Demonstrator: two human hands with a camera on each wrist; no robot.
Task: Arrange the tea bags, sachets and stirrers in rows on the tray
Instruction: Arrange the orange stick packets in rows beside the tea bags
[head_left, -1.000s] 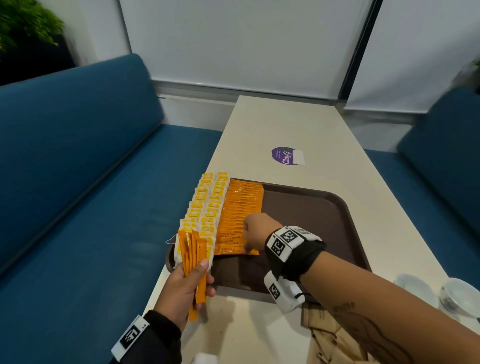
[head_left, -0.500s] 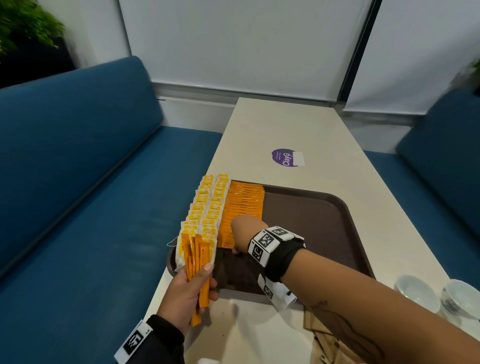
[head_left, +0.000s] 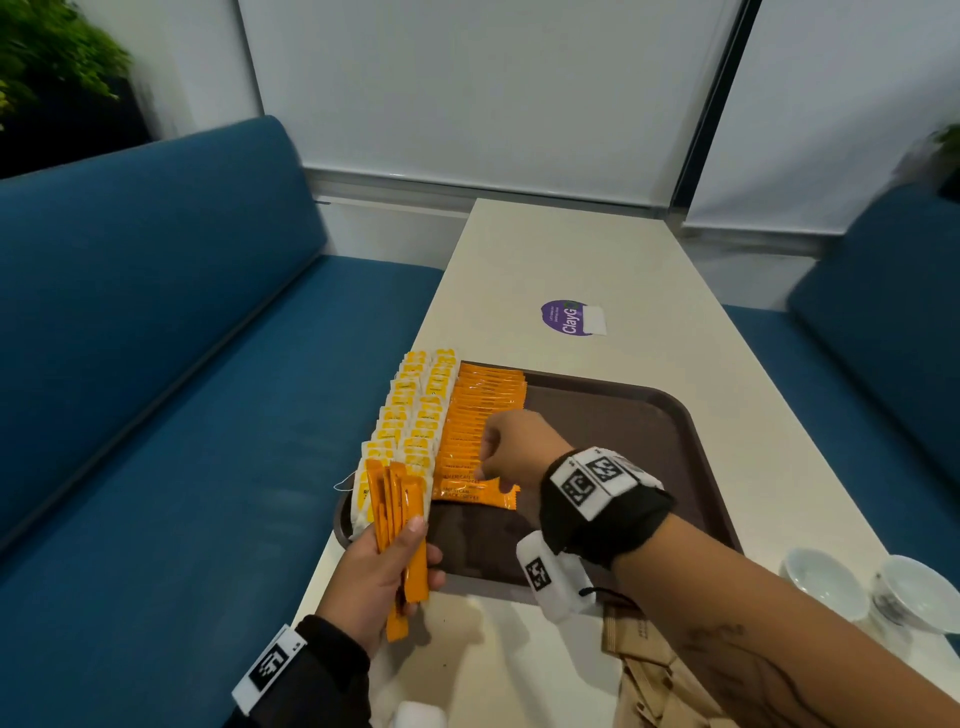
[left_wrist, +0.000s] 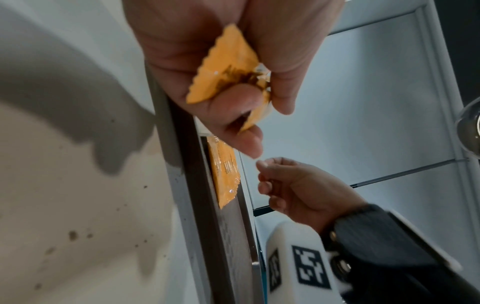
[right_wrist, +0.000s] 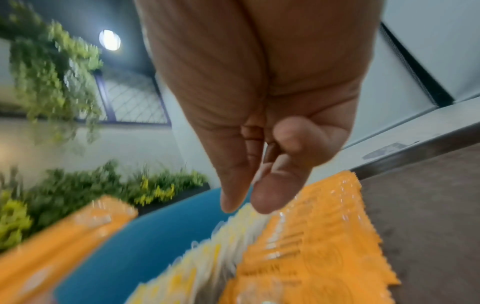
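Observation:
A brown tray (head_left: 597, 431) carries two rows of white-and-yellow tea bags (head_left: 415, 410) along its left side, with a row of orange sachets (head_left: 483, 410) beside them. My left hand (head_left: 374, 571) grips a bundle of orange sachets (head_left: 397, 499) upright at the tray's near left corner; the left wrist view shows their crimped ends (left_wrist: 226, 67) in the palm. My right hand (head_left: 511, 447) hovers over the near end of the orange row. Its fingers are curled, thumb against fingertip (right_wrist: 259, 197), and hold nothing.
The tray lies on a cream table (head_left: 571, 249) with a purple sticker (head_left: 569, 318) beyond it. Two white cups (head_left: 826, 582) stand at the right near edge. Brown paper packets (head_left: 649, 670) lie under my right forearm. Blue benches (head_left: 156, 415) flank the table.
My right hand slid left over the near end of the orange row, then drew back a little to the right. The left hand kept its bundle in place.

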